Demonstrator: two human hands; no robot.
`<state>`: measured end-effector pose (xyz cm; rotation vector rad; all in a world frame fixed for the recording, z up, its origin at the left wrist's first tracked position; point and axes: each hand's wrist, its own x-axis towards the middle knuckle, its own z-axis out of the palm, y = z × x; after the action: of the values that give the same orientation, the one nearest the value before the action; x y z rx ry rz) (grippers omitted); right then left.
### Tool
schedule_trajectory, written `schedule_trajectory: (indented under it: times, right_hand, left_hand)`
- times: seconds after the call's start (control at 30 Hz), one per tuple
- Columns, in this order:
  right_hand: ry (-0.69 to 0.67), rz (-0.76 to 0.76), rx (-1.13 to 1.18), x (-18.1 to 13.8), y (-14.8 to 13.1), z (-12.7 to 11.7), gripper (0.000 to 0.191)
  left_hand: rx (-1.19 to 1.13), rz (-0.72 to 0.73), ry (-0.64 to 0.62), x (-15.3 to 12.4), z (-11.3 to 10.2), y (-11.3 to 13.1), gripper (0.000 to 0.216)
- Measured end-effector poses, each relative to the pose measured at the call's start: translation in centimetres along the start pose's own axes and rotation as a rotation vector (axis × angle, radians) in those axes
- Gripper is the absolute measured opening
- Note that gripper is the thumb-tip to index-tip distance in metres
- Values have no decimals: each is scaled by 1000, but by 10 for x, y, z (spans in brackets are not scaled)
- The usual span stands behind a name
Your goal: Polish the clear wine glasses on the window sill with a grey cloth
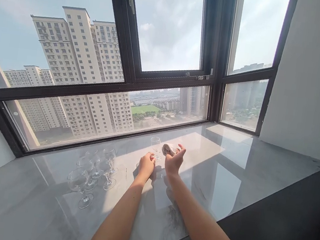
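My left hand (146,165) is closed at the lower part of a clear stemmed glass (155,143), which stands upright above the sill. Just to its right, my right hand (174,160) is wrapped round a crumpled whitish cloth (169,148). The cloth is close beside the glass bowl; I cannot tell whether the two touch. Farther left, several clear stemmed glasses (78,180) stand upright in a cluster on the glossy grey sill (44,211).
A dark-framed window (167,82) rises behind the sill, with a handle (130,2) on one sash. At the right is a pale wall (309,84). The sill's front edge runs diagonally below my forearms. Tall buildings (78,46) show outside.
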<state>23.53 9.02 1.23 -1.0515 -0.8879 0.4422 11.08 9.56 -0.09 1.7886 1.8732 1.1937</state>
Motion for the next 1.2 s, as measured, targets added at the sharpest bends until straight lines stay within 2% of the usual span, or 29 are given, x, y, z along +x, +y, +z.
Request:
schedule_trajectory:
  times: [0.1,0.2,0.37,0.57,0.7,0.83,1.0,1.13,1.2]
  right_hand:
    - [10,12,-18,0,-1,-1,51]
    - [2,31,-22,-1,-1,-1,52]
    - [-36,26,-27,-3,1,-2,54]
    - [-86,11,-90,-4,1,-2,54]
    - [-276,-77,-187,-10,-6,-1,53]
    - [-492,-191,-328,-21,-12,0,56]
    - [-730,-183,-598,-29,-24,-9,44]
    - [-815,-274,-866,-33,-52,-20,37]
    - [-789,-287,-815,-37,-66,-21,36]
  left_hand:
    - [-150,7,92,-13,-20,1,8]
    - [-279,13,134,-33,-42,1,16]
    - [-82,60,29,-64,-64,-4,29]
    - [150,86,-64,-65,-73,1,31]
    - [200,98,-59,-61,-71,3,28]
    - [176,23,20,-60,-69,0,30]
    - [130,13,116,-58,-73,-4,32]
    - [117,-43,276,-55,-80,-7,33]
    - [95,-77,322,-53,-81,-9,31]
